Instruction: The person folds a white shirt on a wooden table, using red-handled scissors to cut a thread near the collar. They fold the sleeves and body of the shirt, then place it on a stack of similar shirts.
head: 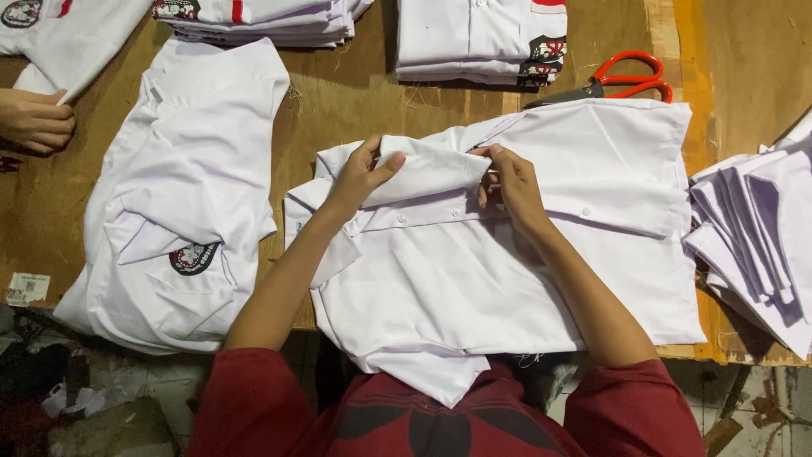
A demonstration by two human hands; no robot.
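Item in hand: white button-front shirt (507, 254), spread front-up across the near edge of the wooden worktop (355, 93), hem hanging over the edge toward the wearer of the camera.

- Left hand (359, 173): fingers closed in a pinch on the folded-in sleeve (431, 169) near the collar end, thumb on top.
- Right hand (512, 182): fingers closed on the other end of that same fold, just above the button placket; fingertips partly hidden under the cloth.
- State of folding, judged from the lie of the cloth: one sleeve turned in across the chest; far side panel by the scissors flat and not yet folded; body not yet doubled lengthwise. Rated as early to middle of the fold.

Done work nearby:
- Stack of folded shirts (482, 38), far centre, badge pockets showing at the edge.
- Second folded stack (262, 19), far left of centre.

Waiting or unfinished:
- Loose white shirt with badge pocket (182, 203), left of the item in hand, crumpled, unfolded.
- Fan of white cloth pieces (753, 245), right edge; kind not told for certain.

Other:
- Red-handled scissors (622, 80), just beyond the shirt's far corner.
- Another person's hand (34, 118), far left, at a further white garment.
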